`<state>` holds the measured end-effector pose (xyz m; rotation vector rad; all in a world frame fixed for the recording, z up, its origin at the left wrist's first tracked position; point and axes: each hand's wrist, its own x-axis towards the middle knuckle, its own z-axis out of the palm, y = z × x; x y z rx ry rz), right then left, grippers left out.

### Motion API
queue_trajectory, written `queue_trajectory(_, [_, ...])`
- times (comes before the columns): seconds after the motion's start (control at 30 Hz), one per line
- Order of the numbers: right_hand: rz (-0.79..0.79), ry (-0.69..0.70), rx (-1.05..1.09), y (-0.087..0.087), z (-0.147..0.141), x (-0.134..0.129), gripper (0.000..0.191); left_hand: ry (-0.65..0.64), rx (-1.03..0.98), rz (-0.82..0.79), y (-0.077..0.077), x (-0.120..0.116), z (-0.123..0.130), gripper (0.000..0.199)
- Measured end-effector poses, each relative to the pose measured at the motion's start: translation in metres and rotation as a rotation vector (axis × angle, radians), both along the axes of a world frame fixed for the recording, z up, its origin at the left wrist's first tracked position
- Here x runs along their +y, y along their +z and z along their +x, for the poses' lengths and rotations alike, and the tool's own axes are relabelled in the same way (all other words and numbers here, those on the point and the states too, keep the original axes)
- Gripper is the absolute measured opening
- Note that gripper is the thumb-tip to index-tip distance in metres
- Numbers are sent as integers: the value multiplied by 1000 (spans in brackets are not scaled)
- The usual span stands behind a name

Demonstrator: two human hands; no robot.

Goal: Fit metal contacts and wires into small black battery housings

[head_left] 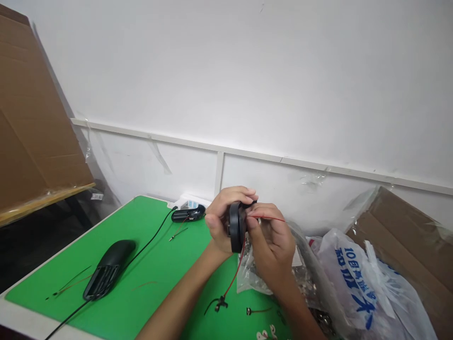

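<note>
My left hand (219,215) is wrapped round a black plastic housing (235,231) with rounded edges, held on its side above the green mat. Close against the housing's right side, my right hand (271,245) pinches a red wire (271,217), whose end sticks out to the right. Another stretch of red wire (236,274) hangs below the housing towards a small black part (221,303) at the mat. The housing's inner side is hidden by my fingers.
On the green mat (148,250) lie a black mouse-shaped casing (122,252) with a cable, a smaller black casing (184,216), a metal contact (248,311) and white pieces (267,333). Rightward are a clear parts bag (304,276), a white bag (339,255) and cardboard (399,217).
</note>
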<state>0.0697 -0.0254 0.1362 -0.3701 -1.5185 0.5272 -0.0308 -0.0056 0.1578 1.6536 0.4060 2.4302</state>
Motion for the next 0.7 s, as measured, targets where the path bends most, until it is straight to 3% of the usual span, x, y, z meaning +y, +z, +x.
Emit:
queue_trajectory(0.17, [-202,55,157,6,-10,-15,7,169,129,60,2,-1,-6,77])
queue_trajectory(0.37, [-481,151,235,6,-13,-24,25,257,225,100,3,-4,-11,75])
queue_trajectory(0.7, [-578,209,213,10,-4,-22,23,295,254,208,-2,6,-7,61])
